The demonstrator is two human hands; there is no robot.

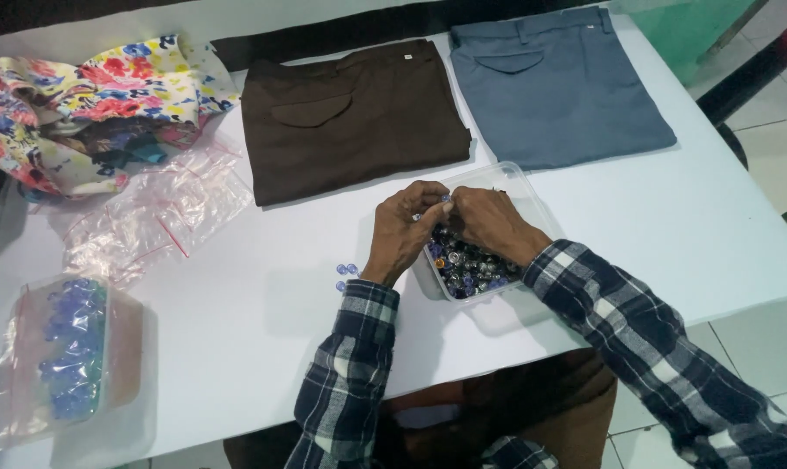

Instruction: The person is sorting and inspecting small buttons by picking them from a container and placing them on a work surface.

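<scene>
So far only two blue buttons (347, 270) lie out, while both hands (450, 221) pinch one over the full tub (532, 208).

Person is wearing long plaid shirt sleeves (350, 382) in navy, grey and white, cuffs reaching both wrists; hands bare.

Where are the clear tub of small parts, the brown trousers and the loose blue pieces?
Clear tub (524, 187), head view, far rim.
Brown trousers (359, 130), head view, middle of fabric.
Loose blue pieces (347, 270), head view, on the pieces.
</scene>
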